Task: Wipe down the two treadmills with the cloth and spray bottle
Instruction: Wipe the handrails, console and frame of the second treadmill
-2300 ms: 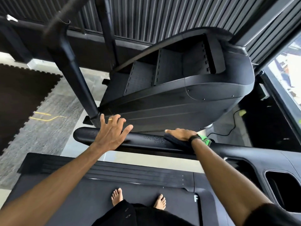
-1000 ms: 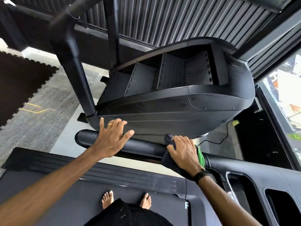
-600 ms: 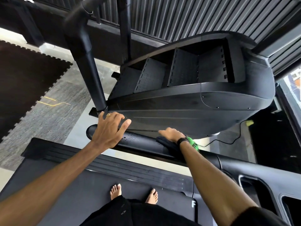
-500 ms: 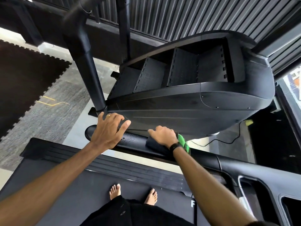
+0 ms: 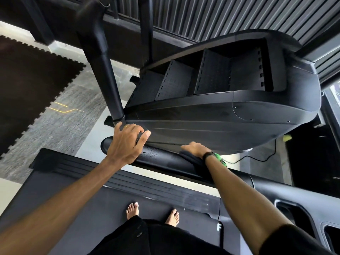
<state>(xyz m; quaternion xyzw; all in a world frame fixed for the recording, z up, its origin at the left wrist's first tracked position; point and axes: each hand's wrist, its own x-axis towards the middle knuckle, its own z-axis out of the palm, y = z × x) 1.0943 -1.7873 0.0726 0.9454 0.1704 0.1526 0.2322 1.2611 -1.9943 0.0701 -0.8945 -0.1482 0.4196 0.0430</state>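
**Cloth on the wet handrail, spray bottle out of sight**

Standing barefoot on the treadmill belt (image 5: pixel 114 214), the person leans over the black handrail (image 5: pixel 161 160) in the middle of the frame. The left hand (image 5: pixel 127 144) rests on the rail's left end, fingers spread and bent over it, holding nothing. The right hand (image 5: pixel 196 150) lies flat on a dark cloth (image 5: pixel 191 159), pressing it to the rail just right of a patch of droplets (image 5: pixel 150 152).

Those droplets sit between the hands. A stroke that stops short would, I think, leave them there, and a wet rail under the bracing hand could let it slip.

At lower right, the console's cupholder recesses (image 5: pixel 287 208) show nothing inside that I can make out. No spray bottle is visible; something green (image 5: pixel 219 159) peeks out by the right wrist, unidentifiable.
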